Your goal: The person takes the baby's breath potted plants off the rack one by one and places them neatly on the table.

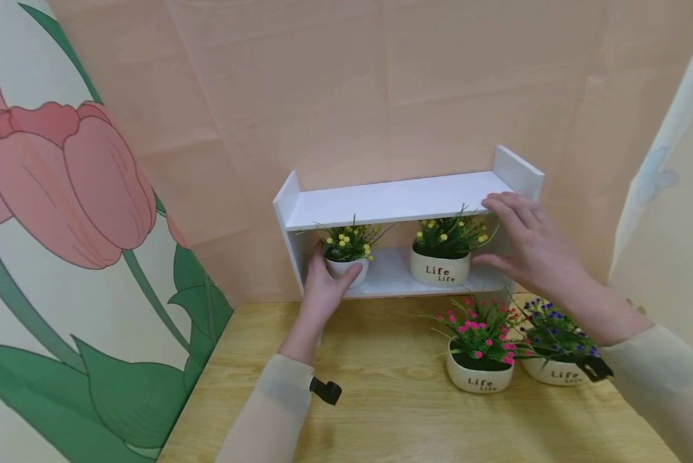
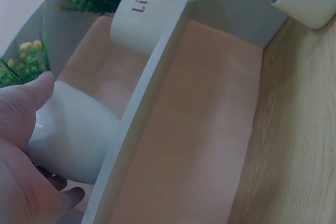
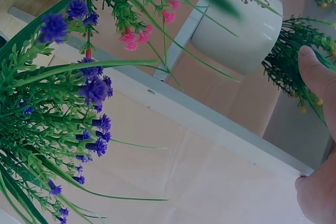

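My left hand [image 1: 323, 286] grips a white flowerpot [image 2: 73, 129] of yellow flowers at the left end of a white two-tier shelf [image 1: 393, 198]. Its thumb lies across the pot's front and the other fingers go round the far side. At the shelf's upper right corner, my right hand [image 1: 534, 247] rests with fingers extended over the top board and thumb held apart below. Just left of that thumb, a second pot of yellow flowers [image 1: 439, 267], marked "Life", stands upright on the lower board. In the right wrist view only part of the right hand [image 3: 320, 93] shows.
On the wooden table [image 1: 369, 399], a pot of pink flowers [image 1: 479, 376] stands before the shelf's right end. A pot of blue-purple flowers [image 1: 555, 370] sits beside it, below the right forearm. Behind the shelf hangs a pinkish cloth [image 1: 381, 83]; a tulip-printed panel [image 1: 63, 186] is at left.
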Action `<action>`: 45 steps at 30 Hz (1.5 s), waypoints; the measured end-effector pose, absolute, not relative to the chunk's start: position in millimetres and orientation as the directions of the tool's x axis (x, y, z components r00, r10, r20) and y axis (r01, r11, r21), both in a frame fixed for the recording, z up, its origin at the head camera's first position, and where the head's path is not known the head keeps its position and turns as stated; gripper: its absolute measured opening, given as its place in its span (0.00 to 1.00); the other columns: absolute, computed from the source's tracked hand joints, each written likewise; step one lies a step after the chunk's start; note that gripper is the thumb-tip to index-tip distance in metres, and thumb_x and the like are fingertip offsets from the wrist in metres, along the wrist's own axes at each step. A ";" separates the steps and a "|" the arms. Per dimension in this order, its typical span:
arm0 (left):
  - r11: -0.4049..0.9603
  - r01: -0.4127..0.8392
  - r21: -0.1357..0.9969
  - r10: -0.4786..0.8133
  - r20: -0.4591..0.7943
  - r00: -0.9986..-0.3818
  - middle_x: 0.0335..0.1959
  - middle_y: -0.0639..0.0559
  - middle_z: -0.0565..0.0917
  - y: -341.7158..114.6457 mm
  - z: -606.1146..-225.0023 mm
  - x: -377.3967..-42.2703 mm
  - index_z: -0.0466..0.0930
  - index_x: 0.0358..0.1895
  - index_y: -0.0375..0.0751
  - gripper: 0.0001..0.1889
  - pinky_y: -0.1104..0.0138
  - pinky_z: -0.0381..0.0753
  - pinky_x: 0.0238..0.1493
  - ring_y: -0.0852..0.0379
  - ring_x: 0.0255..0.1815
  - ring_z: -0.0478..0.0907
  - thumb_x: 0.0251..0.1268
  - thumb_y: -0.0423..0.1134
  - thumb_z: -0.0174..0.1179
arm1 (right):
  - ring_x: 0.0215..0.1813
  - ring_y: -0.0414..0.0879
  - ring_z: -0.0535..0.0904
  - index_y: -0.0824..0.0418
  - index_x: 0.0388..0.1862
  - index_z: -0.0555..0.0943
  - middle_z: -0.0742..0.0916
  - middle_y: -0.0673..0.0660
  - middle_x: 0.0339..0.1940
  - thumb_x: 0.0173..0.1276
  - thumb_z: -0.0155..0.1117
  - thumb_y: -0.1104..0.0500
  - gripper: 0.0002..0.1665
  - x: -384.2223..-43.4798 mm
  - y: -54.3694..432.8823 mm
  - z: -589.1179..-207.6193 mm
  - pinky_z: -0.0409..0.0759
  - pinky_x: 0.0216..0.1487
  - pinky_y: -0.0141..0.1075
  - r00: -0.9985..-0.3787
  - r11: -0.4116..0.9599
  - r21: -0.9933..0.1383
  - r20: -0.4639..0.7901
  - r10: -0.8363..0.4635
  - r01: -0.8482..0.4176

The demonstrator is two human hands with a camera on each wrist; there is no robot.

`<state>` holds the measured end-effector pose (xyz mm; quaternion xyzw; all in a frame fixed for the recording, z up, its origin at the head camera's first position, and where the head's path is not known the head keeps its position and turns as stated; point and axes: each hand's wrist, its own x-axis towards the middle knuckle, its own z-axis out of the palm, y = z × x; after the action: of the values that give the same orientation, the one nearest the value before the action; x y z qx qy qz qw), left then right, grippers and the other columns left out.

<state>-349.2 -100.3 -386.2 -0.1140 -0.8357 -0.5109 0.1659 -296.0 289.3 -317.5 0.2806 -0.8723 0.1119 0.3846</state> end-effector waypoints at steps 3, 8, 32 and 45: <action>0.454 0.356 0.817 0.015 0.392 -0.920 0.86 0.28 0.58 -99.3 -385.9 -349.7 0.47 0.90 0.34 0.57 0.43 0.56 0.86 0.33 0.87 0.56 0.72 0.53 0.76 | 0.80 0.72 0.64 0.68 0.83 0.67 0.73 0.71 0.79 0.44 0.94 0.54 0.70 -296.2 289.4 -317.6 0.52 0.89 0.54 -0.537 0.813 0.026 0.738 -0.408 -0.581; 0.455 0.348 0.820 0.002 0.390 -0.921 0.86 0.28 0.58 -98.4 -385.0 -348.9 0.48 0.90 0.34 0.57 0.43 0.56 0.86 0.32 0.87 0.56 0.72 0.53 0.77 | 0.80 0.72 0.64 0.67 0.84 0.67 0.73 0.71 0.79 0.42 0.94 0.53 0.71 -296.8 289.5 -317.8 0.52 0.89 0.55 -0.535 0.811 0.030 0.738 -0.412 -0.584; 0.393 0.354 0.849 -0.067 0.410 -0.910 0.81 0.33 0.69 -92.6 -387.5 -357.5 0.57 0.86 0.32 0.55 0.49 0.63 0.85 0.39 0.83 0.66 0.66 0.52 0.81 | 0.82 0.70 0.63 0.66 0.84 0.66 0.72 0.70 0.80 0.47 0.94 0.53 0.69 -297.0 289.7 -318.4 0.51 0.90 0.52 -0.559 0.826 0.017 0.729 -0.395 -0.563; 0.383 0.379 0.842 -0.072 0.436 -0.897 0.79 0.32 0.71 -94.2 -390.4 -346.1 0.60 0.84 0.33 0.55 0.48 0.67 0.83 0.38 0.80 0.69 0.62 0.51 0.83 | 0.82 0.70 0.62 0.66 0.85 0.66 0.72 0.70 0.81 0.51 0.92 0.46 0.68 -298.0 289.2 -319.3 0.51 0.90 0.53 -0.560 0.822 0.000 0.732 -0.388 -0.570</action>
<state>-346.1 -94.2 -390.4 -0.0953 -0.8055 -0.5473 0.2062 -298.0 289.2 -319.3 0.2738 -0.8751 0.1193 0.3807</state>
